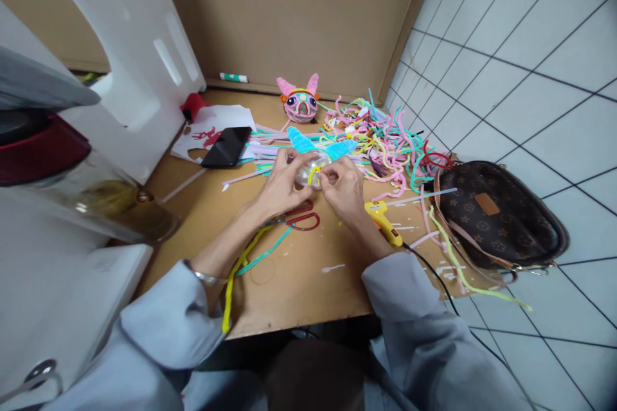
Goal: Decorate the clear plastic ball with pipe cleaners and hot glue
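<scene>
In the middle of the table a clear ball (304, 176) with two bright blue fuzzy ears (299, 141) is in my hands. My left hand (284, 185) curls around the ball's left side and grips it. With its fingertips pinched together, my right hand (344, 186) presses a short yellow pipe cleaner (313, 173) against the ball's front. Red-handled scissors (306, 221) lie just below my hands, their blades partly hidden by my left wrist. A yellow glue gun (383, 221) rests beside my right forearm.
Behind stands a finished-looking pink-eared ball figure (301, 104). Heaped pipe cleaners (385, 141) spread at the back right. A phone (227, 146) lies on paper at left. A brown handbag (499, 212) sits at the right edge, a glass jug (110, 196) at left. The glue gun's cord (443, 286) trails rightward.
</scene>
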Demonstrator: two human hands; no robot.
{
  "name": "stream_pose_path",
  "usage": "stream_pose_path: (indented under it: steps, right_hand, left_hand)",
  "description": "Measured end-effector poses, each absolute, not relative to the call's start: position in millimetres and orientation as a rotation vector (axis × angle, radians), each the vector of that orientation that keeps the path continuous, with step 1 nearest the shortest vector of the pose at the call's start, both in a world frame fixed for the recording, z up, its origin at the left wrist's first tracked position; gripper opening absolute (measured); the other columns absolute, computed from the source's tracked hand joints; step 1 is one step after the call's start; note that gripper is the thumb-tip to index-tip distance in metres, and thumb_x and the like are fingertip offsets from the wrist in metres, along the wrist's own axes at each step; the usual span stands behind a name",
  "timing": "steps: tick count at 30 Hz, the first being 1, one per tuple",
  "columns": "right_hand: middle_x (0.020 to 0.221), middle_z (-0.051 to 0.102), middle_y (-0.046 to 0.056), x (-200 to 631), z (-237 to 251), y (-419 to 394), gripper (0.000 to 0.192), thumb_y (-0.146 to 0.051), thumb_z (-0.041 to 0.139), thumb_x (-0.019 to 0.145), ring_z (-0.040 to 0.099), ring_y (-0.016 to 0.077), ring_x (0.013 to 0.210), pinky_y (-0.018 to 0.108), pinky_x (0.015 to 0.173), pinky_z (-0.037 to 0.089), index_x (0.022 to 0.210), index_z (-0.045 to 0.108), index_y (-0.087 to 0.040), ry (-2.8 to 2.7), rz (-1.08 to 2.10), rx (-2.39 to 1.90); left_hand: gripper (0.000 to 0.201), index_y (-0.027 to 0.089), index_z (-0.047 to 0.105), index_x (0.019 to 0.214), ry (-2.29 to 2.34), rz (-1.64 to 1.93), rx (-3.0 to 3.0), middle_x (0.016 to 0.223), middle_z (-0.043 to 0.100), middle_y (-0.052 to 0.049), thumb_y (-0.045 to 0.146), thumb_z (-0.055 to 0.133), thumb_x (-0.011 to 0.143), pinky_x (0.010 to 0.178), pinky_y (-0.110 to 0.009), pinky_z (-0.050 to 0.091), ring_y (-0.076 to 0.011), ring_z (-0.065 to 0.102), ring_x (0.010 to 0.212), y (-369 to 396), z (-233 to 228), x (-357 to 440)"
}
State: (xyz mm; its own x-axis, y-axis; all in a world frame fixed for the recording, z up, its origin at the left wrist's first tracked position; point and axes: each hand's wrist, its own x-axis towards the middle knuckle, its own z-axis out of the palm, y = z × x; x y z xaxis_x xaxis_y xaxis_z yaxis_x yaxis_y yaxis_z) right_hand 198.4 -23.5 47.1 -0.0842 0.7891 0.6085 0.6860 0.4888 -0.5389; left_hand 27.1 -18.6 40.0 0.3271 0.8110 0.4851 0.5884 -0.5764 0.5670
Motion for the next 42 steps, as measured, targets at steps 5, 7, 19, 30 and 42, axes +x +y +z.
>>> stream_pose_path:
  steps: [5,7,19,30,42]
  right_hand:
    - [0.079,0.059,0.003,198.6,46.3,-24.3,0.01,-0.016,0.062,0.081,0.057,0.017,0.073,0.029,0.067,0.049,0.072,0.065,-0.02,-1.798,0.148,-1.234]
    - [0.079,0.059,0.003,198.6,46.4,-24.4,0.01,-0.016,0.062,0.081,0.058,0.0171,0.073,0.03,0.068,0.049,0.072,0.065,-0.02,-1.793,0.151,-1.231]
    - [0.075,0.059,0.001,198.9,44.2,-22.5,0.012,-0.016,0.061,0.079,0.056,0.0165,0.069,0.031,0.068,0.048,0.07,0.063,-0.022,-1.739,0.123,-1.219]
    - [0.077,0.058,0.001,197.8,43.3,-24.0,0.011,-0.017,0.061,0.08,0.057,0.017,0.071,0.031,0.069,0.05,0.07,0.063,-0.021,-1.733,0.133,-1.238]
    - [0.076,0.059,0.002,199.3,43.9,-23.9,0.013,-0.018,0.061,0.082,0.059,0.018,0.073,0.032,0.069,0.049,0.069,0.064,-0.021,-1.745,0.115,-1.216]
  left_hand:
    - [0.068,0.024,0.052,0.139,1.253,1.124,2.273,0.122,0.043,-0.008,0.023,0.062,0.072,0.109,-0.048,0.045,-0.0285,0.049,0.123,-17.7,39.8,26.8]
    - [0.069,0.024,0.05,0.14,1.253,1.139,2.242,0.122,0.045,-0.008,0.022,0.062,0.072,0.11,-0.048,0.045,-0.0278,0.05,0.122,-17.0,39.9,26.0]
    - [0.065,0.025,0.053,0.139,1.134,1.137,2.17,0.133,0.047,-0.009,0.02,0.058,0.074,0.112,-0.05,0.045,-0.0303,0.047,0.131,-17.7,42.2,16.8]
    - [0.06,0.024,0.054,0.137,1.161,1.178,2.134,0.13,0.046,-0.01,0.03,0.068,0.079,0.1,-0.045,0.054,-0.0281,0.051,0.125,-14.5,36.7,21.5]
    - [0.058,0.023,0.054,0.137,1.162,1.18,2.153,0.133,0.047,-0.011,0.031,0.066,0.082,0.103,-0.047,0.052,-0.0292,0.05,0.126,-11.2,33.7,21.2]
